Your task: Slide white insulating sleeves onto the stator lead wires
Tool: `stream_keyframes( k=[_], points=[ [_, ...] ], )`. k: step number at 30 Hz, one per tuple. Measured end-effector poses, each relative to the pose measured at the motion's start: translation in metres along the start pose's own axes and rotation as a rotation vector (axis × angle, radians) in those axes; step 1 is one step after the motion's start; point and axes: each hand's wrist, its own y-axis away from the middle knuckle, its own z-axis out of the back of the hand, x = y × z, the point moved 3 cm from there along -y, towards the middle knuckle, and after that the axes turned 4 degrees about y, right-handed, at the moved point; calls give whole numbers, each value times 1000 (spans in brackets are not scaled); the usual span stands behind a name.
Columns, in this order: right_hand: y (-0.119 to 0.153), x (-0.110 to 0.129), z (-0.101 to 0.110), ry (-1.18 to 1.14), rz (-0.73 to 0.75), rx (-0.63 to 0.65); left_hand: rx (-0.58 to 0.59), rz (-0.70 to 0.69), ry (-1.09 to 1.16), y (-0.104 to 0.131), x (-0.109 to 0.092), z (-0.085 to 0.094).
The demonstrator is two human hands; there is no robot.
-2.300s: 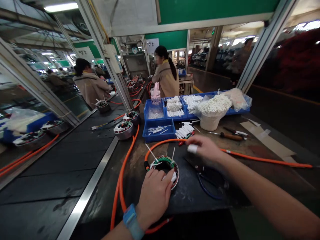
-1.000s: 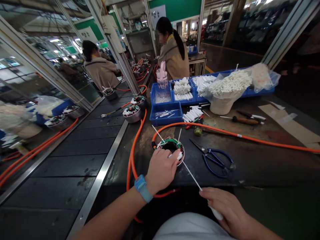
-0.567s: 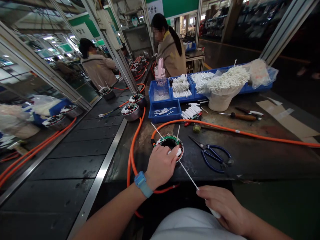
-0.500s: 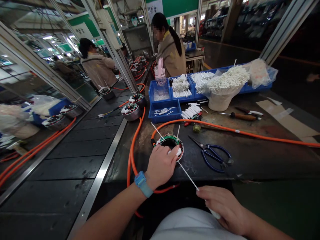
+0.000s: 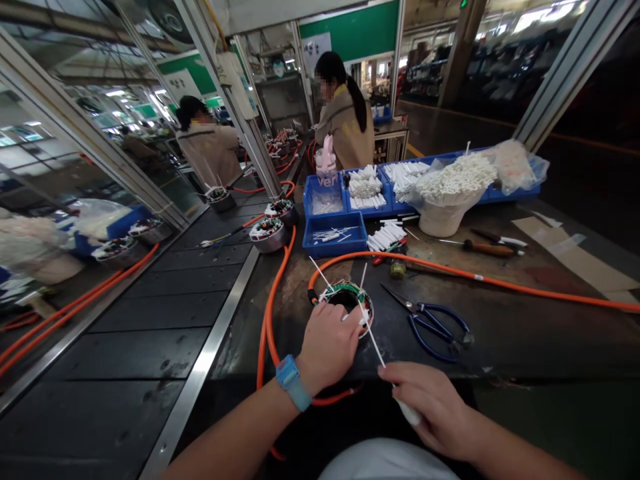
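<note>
My left hand [image 5: 330, 340] lies over the near side of a ring-shaped motor stator [image 5: 345, 288], its fingers curled onto the rim. White pieces show at those fingertips, partly covered. Thin white sleeves [image 5: 320, 272] stick up from the stator's far side. In my right hand [image 5: 430, 400] is a thin white rod tool [image 5: 374, 341] with a thicker white handle [image 5: 407, 411], gripped between the fingers. The rod slants up and left, its tip over the ring's right side by my left fingers. Whether the tip touches the windings, I cannot tell.
Blue-handled scissors [image 5: 433, 323] lie right of the stator. An orange cable [image 5: 430, 265] crosses behind it. Blue bins [image 5: 335, 243] with white tubes stand at the back, beside a bag of white sleeves [image 5: 445, 213]. Other stators [image 5: 269, 235] sit left. Two co-workers [image 5: 347, 127] are beyond.
My right hand has moved up and left, and the white rod's tip has risen from the ring's near edge to over its right side. My left hand stays on the stator. The view has tilted slightly up.
</note>
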Motion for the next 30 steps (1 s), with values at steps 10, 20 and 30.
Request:
stream_keyframes(
  k=[10,20,30],
  points=[
    [37,4,23,38,47,124,-42,-17,20,2,1,0],
    [37,8,16,-52,9,102,-32,-23,-13,2,0,-1],
    [25,10,18,-131,69,43,-5,-17,-19,0,0,0]
  ],
)
